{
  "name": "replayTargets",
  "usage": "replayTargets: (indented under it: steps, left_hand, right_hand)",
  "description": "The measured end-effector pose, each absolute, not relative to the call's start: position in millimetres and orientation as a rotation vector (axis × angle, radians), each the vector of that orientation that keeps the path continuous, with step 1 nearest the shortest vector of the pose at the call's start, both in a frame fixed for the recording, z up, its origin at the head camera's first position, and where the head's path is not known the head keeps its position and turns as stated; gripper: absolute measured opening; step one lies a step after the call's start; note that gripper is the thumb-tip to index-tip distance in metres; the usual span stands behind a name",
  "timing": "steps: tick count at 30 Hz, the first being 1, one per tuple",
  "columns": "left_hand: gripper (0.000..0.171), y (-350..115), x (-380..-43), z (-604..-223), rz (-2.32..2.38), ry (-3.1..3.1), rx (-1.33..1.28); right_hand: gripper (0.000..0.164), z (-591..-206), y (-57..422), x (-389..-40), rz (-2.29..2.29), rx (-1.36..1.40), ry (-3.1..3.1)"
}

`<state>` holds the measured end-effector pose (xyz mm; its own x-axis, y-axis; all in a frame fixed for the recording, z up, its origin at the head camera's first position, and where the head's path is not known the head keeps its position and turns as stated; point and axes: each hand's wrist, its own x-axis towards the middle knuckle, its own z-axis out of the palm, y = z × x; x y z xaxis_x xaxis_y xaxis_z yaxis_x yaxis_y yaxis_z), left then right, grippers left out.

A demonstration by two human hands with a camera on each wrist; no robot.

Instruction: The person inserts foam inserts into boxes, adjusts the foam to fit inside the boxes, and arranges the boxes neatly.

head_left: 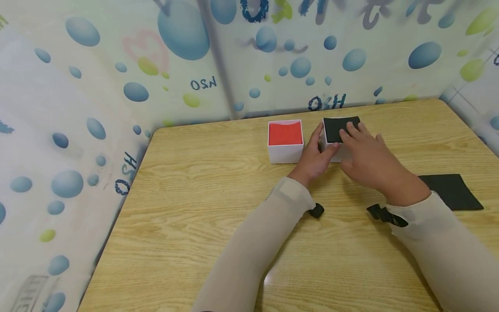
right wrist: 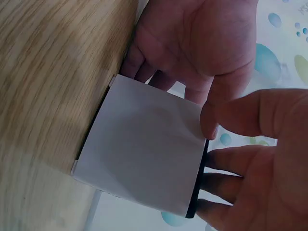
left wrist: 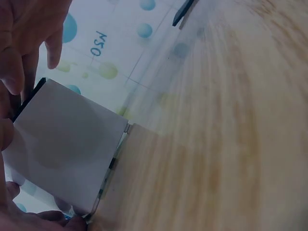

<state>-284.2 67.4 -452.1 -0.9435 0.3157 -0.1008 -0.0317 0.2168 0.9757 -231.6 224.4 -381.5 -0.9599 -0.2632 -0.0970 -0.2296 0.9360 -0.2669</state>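
Note:
A white box [right wrist: 142,144] stands near the table's back edge, its top covered by a black sheet [head_left: 335,129]. My left hand [head_left: 313,160] grips this box at its left side, fingers along the side wall and thumb at the front top corner. With fingers extended, my right hand [head_left: 368,158] presses on the black sheet from the right. In the left wrist view, the box's pale front face [left wrist: 72,144] shows between both hands. The sheet's far part is seen only in the head view, partly under my right fingers.
Just left stands another white box [head_left: 286,154] with a red sheet [head_left: 286,134] in its top. A flat black sheet [head_left: 454,193] lies on the wooden table [head_left: 187,216] at the right, partly behind my right forearm. A patterned wall covering [head_left: 234,56] rises behind the table.

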Motion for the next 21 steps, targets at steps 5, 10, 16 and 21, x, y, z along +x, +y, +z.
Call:
replayTargets:
  steps: [5, 10, 16, 21]
  left_hand:
    - [0.075, 67.4, -284.3, -453.1, 1.782, 2.223, 0.271]
    - [0.075, 66.7, -284.3, -453.0, 1.78, 2.221, 0.284]
    - [0.075, 67.1, -284.3, -452.4, 1.782, 2.222, 0.269]
    - [0.075, 66.7, -284.5, -451.9, 1.773, 2.232, 0.272]
  right_hand:
    - [0.079, -382.6, 221.1, -228.5, -0.366, -0.365, 2.946]
    - [0.079, -385.0, 222.3, -229.1, -0.373, -0.367, 2.952]
    - [0.077, -388.9, 222.5, -231.5, -0.353, -0.382, 2.958]
    - [0.077, -391.0, 222.4, -232.3, -0.362, -0.389, 2.96]
